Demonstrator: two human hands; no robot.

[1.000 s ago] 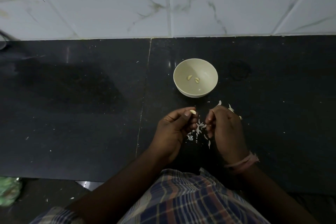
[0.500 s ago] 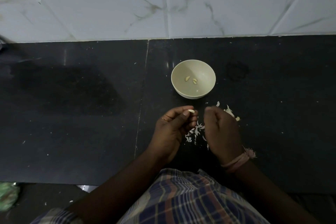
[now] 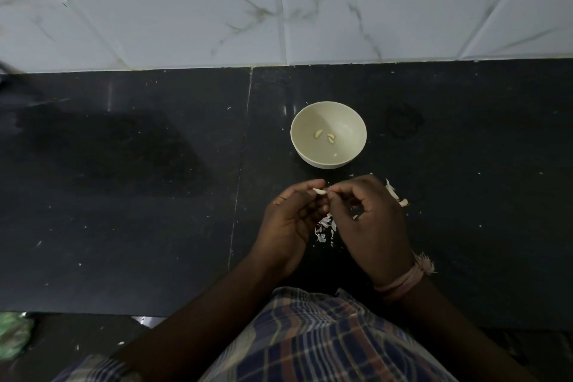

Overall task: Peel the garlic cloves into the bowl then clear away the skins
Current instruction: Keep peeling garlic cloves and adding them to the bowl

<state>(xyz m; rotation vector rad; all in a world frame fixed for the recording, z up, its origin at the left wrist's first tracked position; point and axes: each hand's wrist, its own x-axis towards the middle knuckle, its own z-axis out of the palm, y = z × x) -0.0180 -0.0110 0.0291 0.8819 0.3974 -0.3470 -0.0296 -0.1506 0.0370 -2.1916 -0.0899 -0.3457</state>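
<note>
A garlic clove (image 3: 319,191) is pinched between the thumb and fingers of the left hand (image 3: 290,220), and its right tip is pinched by the fingertips of the right hand (image 3: 370,220). Loose skins (image 3: 325,226) are scattered on the black counter (image 3: 155,195) beneath and just right of the hands. Just beyond them a pale bowl (image 3: 328,134) is seen, with peeled cloves (image 3: 324,135) lying inside.

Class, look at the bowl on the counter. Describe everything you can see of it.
The bowl is small, round and pale cream, plain, seemingly plastic or ceramic. It stands upright on the black counter, just beyond both hands, touching neither. Inside lie a few peeled garlic cloves near the bottom, plus one small fragment. Loose skins lie on the counter nearby, not in the bowl.
</note>
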